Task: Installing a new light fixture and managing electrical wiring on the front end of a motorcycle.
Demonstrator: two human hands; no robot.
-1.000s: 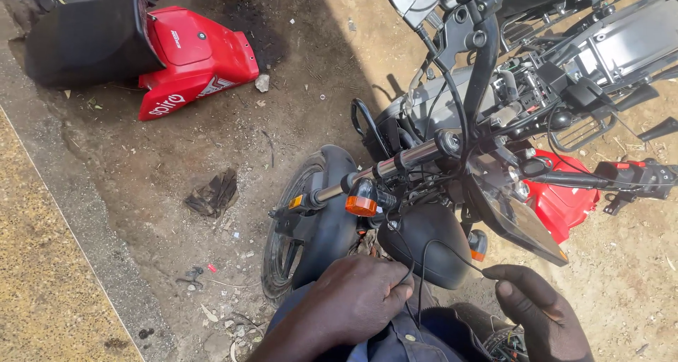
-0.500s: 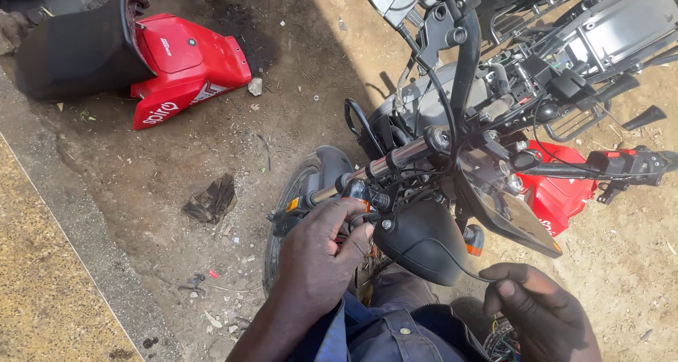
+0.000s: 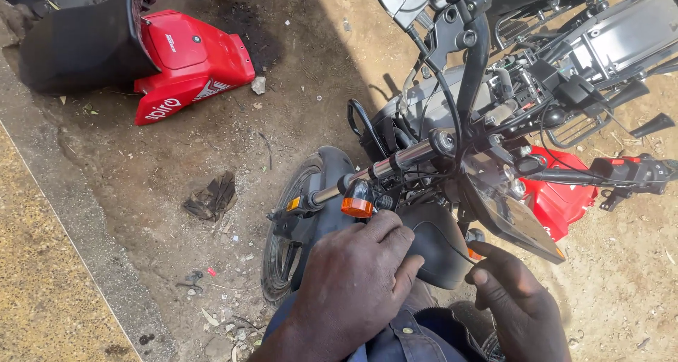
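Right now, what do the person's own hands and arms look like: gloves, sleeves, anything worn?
Both hands are bare: no gloves, rings or watch show on the left hand or the right hand. The left forearm is bare as far as the frame shows. A dark blue work garment with a small round button lies between the arms. No sleeve cuff can be made out.

Turn signal [image 3: 357, 206] just below the handlebar [image 3: 395, 163], front wheel [image 3: 286, 245] beneath, detached body panel [image 3: 191, 65] far left.

Harsh sunlight — hard shadows, sharp focus

Outdoor repair yard: stripped motorcycle [image 3: 494, 143]
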